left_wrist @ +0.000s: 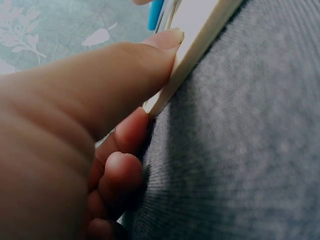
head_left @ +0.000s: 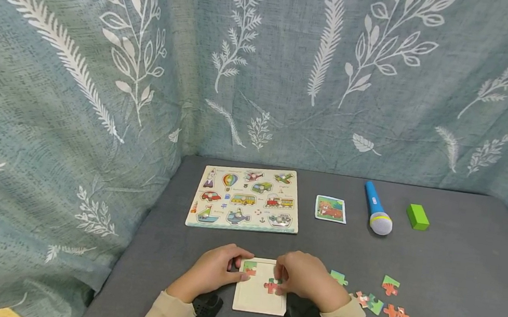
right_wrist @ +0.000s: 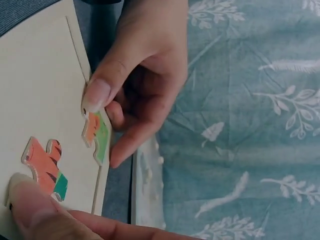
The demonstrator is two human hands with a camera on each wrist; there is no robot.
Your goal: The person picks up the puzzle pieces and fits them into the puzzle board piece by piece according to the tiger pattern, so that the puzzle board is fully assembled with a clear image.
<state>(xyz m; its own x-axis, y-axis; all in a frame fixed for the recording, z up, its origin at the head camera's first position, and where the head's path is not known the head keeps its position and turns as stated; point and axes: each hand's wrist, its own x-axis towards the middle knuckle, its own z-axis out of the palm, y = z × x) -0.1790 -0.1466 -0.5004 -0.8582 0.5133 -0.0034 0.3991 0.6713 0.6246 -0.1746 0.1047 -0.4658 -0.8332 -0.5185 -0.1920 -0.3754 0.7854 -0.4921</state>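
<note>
A shallow wooden puzzle tray (head_left: 258, 305) lies on the dark cloth between both hands. My left hand (head_left: 216, 270) grips its left side, thumb on top and fingers against the edge. In the tray's upper left corner lies a green and orange corner piece (right_wrist: 101, 137), which the left thumb touches in the right wrist view. My right hand (head_left: 308, 282) reaches over the tray's right side and pinches an orange striped jigsaw piece (right_wrist: 46, 162), which has a green corner. Its fingertips are partly hidden in the head view.
Several loose jigsaw pieces (head_left: 375, 304) lie right of the tray. Behind it rests a vehicle peg board (head_left: 246, 224). A picture card (head_left: 331, 209), a blue toy microphone (head_left: 375, 201) and a green block (head_left: 417, 217) stand farther back, before a leaf-patterned curtain (head_left: 272, 77).
</note>
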